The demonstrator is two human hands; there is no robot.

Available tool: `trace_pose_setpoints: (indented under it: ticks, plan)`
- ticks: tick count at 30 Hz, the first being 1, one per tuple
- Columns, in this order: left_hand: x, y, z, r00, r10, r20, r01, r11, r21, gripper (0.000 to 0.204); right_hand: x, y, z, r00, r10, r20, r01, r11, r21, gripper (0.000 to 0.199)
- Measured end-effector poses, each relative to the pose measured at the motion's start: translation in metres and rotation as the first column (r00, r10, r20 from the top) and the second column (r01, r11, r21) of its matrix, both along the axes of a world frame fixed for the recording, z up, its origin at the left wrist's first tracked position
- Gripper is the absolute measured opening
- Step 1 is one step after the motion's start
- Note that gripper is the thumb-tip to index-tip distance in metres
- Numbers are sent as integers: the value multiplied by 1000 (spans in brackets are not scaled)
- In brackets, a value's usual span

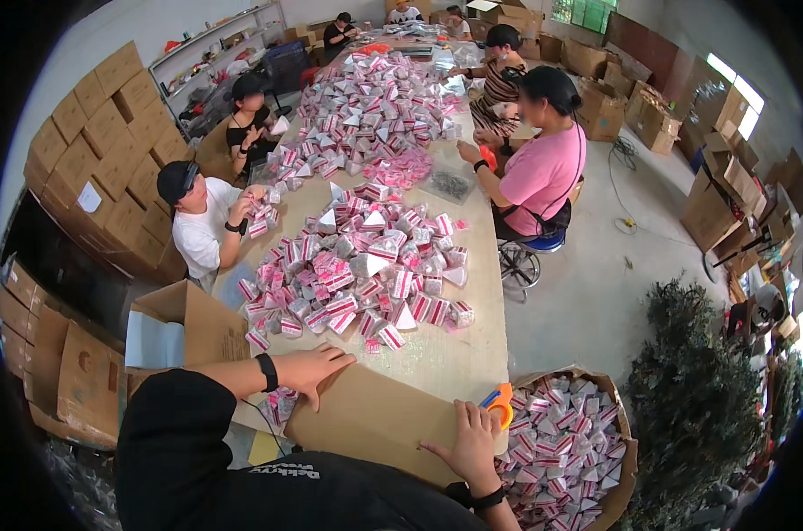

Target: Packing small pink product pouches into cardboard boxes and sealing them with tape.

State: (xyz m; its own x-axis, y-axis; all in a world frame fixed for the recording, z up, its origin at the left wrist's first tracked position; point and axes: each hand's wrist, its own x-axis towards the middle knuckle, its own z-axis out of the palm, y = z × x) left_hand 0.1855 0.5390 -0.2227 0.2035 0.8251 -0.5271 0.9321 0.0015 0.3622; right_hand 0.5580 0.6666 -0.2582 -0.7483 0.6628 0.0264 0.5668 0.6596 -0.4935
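I have both hands on a flat brown cardboard sheet that lies at my end of the long table. My left hand lies palm down on the sheet's far left corner, fingers spread flat and pressing, gripping nothing. My right hand rests on the sheet's near right edge, fingers likewise spread and flat on the card. The sheet lies between the two hands, under both palms.

The card's long axis runs from my left hand toward my right, slanting from upper left to lower right, and its far edge lies along the table's end. An orange tape dispenser sits just beside my right fingertips, at the table's corner.

Beyond the sheet, the pale tabletop carries a heap of small pink, white and red striped packets, and another larger heap farther up. To my right, on the floor, an open carton is filled with the same packets. An open cardboard box stands at my left.

Other people sit along both sides of the table, one in a white shirt on the left, one in a pink shirt on the right. Stacked cartons line the left wall, and dark green bushy branches stand on the concrete floor at the right.
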Motion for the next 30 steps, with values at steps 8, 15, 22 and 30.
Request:
trace_pose_setpoints:
  ticks: [8,15,22,30]
  plan:
    - [3,-4,-6,997,70,-24,-70,997,25,130,26,43,-57,752,-352,-557,-31,826,-563,49]
    - [2,0,-9,996,88,-26,-86,995,55,132,80,75,-238,755,-645,121,638,678,-366,47]
    - [1,-17,-13,989,147,-31,-144,986,83,130,53,93,-317,823,-429,371,502,856,-125,66]
    - [-1,-10,-22,991,112,-68,-107,992,73,132,14,105,-295,736,-660,151,671,680,-296,51]
